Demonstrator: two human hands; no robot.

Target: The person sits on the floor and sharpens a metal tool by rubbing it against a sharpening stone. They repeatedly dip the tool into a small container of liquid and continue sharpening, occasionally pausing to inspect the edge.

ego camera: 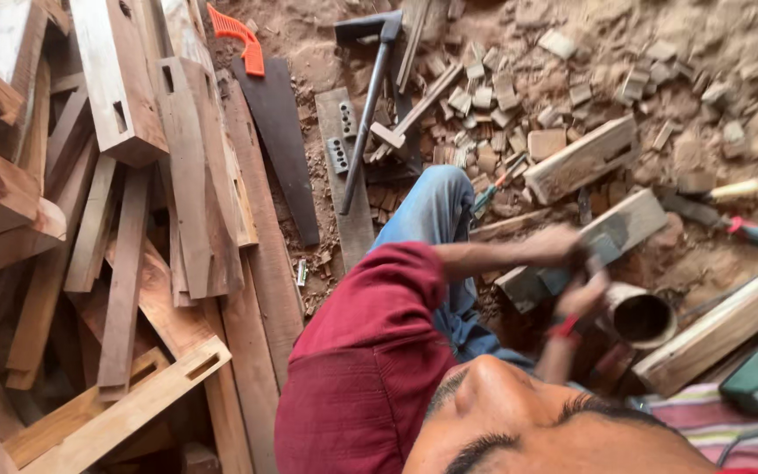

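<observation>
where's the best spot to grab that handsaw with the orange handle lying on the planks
Probably by the orange plastic handle of the handsaw, at the far end away from the person. Its open loop is made for fingers, and it lies clear on the wooden planks. Come from above the handle end, keeping off the long dark blade that points back towards the person.

- The dirt floor (pixel 326 35) is brown and dusty, with wood chips all over.
- A big pile of planks (pixel 125 219) lies on the left.
- A saw with an orange handle (pixel 261 105) lies beside the planks.
- A long hammer (pixel 370 96) lies in the far middle.
- Lots of little wood blocks (pixel 502 96) are scattered at the far right.
- A round tin (pixel 640 316) sits near, on the right.
</observation>
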